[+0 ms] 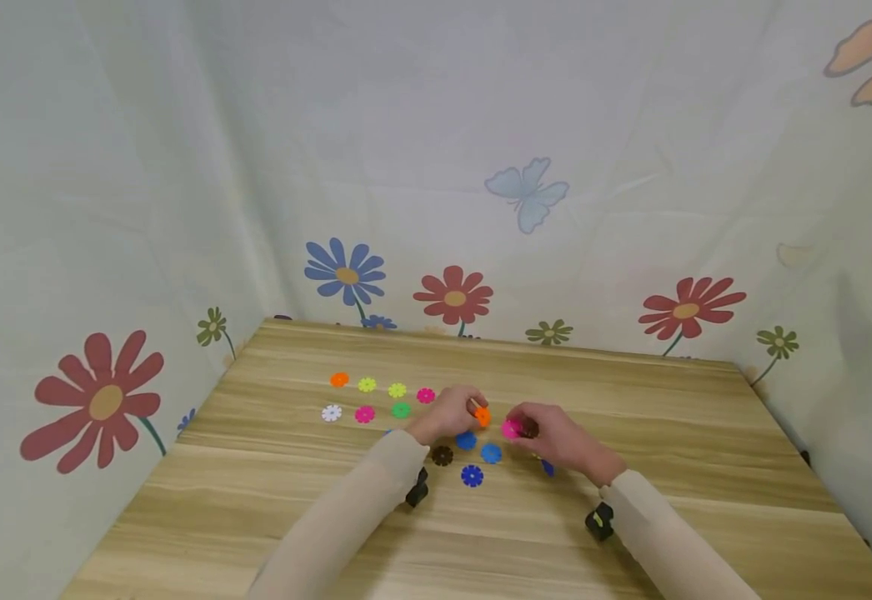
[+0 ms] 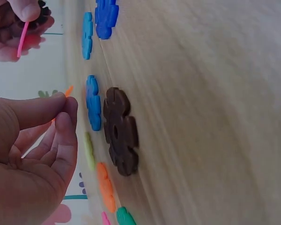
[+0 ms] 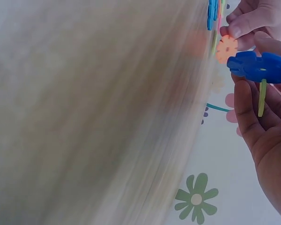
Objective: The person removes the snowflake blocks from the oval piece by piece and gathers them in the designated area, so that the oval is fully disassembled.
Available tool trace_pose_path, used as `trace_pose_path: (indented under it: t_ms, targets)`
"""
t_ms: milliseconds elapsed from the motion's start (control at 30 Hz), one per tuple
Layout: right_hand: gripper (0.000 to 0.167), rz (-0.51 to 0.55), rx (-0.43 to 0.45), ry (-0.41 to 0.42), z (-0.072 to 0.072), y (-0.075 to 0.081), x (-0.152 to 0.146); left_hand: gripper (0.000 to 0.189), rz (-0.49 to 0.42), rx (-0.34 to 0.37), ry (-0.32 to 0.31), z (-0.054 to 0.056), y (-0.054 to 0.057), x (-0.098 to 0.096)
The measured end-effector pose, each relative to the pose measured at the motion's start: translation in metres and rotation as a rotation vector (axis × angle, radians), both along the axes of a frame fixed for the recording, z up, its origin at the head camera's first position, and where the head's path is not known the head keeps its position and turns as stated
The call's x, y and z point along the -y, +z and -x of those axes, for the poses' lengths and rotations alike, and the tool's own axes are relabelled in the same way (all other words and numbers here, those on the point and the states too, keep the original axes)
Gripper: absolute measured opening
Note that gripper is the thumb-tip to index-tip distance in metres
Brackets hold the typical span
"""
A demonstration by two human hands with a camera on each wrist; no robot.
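My left hand (image 1: 453, 412) pinches an orange notched flower-shaped disc (image 1: 483, 417) between thumb and fingertips, above the table. Facing it, my right hand (image 1: 556, 435) holds a cluster of joined discs. In the head view a pink disc (image 1: 512, 428) and a brown disc (image 1: 529, 427) of that cluster show at the fingertips. The right wrist view shows its blue disc (image 3: 257, 66) with a yellow disc (image 3: 262, 98) standing across it. The orange disc and the cluster are apart. Fingers hide part of the cluster.
Loose discs lie flat on the wooden table (image 1: 316, 500). Below the hands are a brown disc (image 1: 442, 456), a dark blue disc (image 1: 472, 476) and light blue discs (image 1: 491, 453). Left of them lie several more, including a white disc (image 1: 332, 413) and a green disc (image 1: 402, 410).
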State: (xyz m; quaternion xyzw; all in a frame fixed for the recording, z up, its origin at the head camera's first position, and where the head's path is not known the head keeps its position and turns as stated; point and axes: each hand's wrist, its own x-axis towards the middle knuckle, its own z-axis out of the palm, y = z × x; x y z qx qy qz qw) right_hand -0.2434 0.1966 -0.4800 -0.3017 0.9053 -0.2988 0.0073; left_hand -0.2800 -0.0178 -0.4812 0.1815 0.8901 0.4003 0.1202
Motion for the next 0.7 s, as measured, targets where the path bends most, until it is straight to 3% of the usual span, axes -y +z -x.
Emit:
trace_pose_path:
  t_ms: [167, 467, 600, 700]
  targets:
    - [0.023, -0.002, 0.002, 0.000, 0.0007, -0.0012, 0.0009, 0.025, 0.046, -0.009, -0.001, 0.0002, -0.0007, -0.0054]
    - [0.024, 0.011, 0.007, 0.013, 0.0032, -0.0027, 0.0019, 0.023, 0.161, -0.089, -0.009, 0.0051, -0.0049, -0.0108]
    - [0.024, -0.002, 0.013, 0.003, 0.0041, -0.0029, 0.0025, 0.025, 0.170, -0.086, -0.003, 0.0064, -0.0065, -0.0098]
    - [0.023, 0.003, 0.015, 0.005, 0.0045, -0.0020, 0.0027, 0.027, 0.116, -0.081, 0.010, 0.0076, -0.0071, -0.0071]
